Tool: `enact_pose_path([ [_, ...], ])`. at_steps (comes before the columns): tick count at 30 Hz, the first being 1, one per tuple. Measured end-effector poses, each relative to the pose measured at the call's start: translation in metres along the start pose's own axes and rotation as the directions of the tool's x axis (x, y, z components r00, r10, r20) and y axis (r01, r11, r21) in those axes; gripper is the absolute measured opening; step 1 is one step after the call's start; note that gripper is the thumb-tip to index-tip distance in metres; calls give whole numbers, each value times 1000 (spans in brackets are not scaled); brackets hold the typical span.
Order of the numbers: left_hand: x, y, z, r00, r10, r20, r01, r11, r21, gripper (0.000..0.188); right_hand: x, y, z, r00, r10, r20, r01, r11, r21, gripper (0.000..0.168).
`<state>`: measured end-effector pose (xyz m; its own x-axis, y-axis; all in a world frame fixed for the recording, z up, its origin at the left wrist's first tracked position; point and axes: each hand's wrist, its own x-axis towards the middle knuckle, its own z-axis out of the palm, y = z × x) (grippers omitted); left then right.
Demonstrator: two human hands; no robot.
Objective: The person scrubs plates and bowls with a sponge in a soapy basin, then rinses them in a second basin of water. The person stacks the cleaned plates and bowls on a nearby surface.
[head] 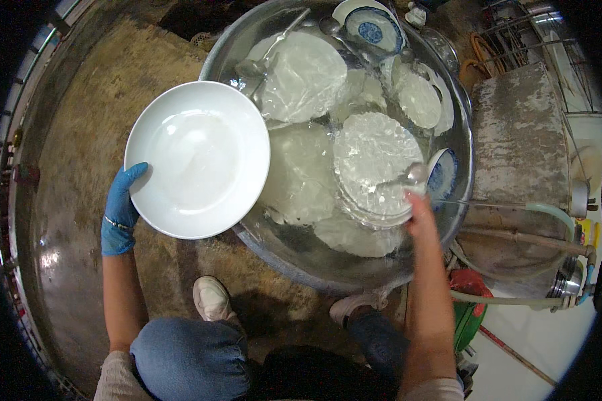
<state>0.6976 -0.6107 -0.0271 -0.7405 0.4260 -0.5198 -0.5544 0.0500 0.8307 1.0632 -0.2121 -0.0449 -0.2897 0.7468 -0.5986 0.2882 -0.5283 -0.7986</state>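
A large white round plate [200,160] is held up over the left rim of a wide metal basin [281,268]. My left hand [120,208], in a blue glove, grips its left edge with the thumb on top. My bare right hand [420,215] is blurred at the right edge of a white plate [376,145] in the basin's water. The blur hides whether its fingers grip that rim. Just above that hand a metal spoon [415,173] lies over the plate. A blue-patterned bowl [442,175] leans by the basin's right wall.
More white plates [306,75] lie under water, with a long-handled metal ladle [286,35] across them. Blue-patterned dishes [373,30] sit at the far rim. From the right, a clear hose [552,208] runs water into the basin. A concrete block [519,135] stands right of it.
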Motion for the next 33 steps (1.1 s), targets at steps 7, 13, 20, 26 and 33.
enact_pose_path([
  [7,-2,6,3,997,34,69,-36,999,19,41,-27,-164,14,782,-601,166,312,146,-939,47],
  [13,-7,10,6,999,32,42,-35,996,76,53,-107,-227,54,643,-690,332,115,-342,-933,53],
  [20,-12,14,13,997,41,63,-39,999,-31,52,-138,-256,81,653,-711,261,557,218,-801,46],
  [26,-13,10,15,989,145,18,-145,989,23,53,-126,-177,162,889,-389,241,453,820,-349,54],
  [33,-6,6,16,989,-60,-134,60,998,-4,58,-118,-88,231,861,-278,426,354,929,-110,60],
])
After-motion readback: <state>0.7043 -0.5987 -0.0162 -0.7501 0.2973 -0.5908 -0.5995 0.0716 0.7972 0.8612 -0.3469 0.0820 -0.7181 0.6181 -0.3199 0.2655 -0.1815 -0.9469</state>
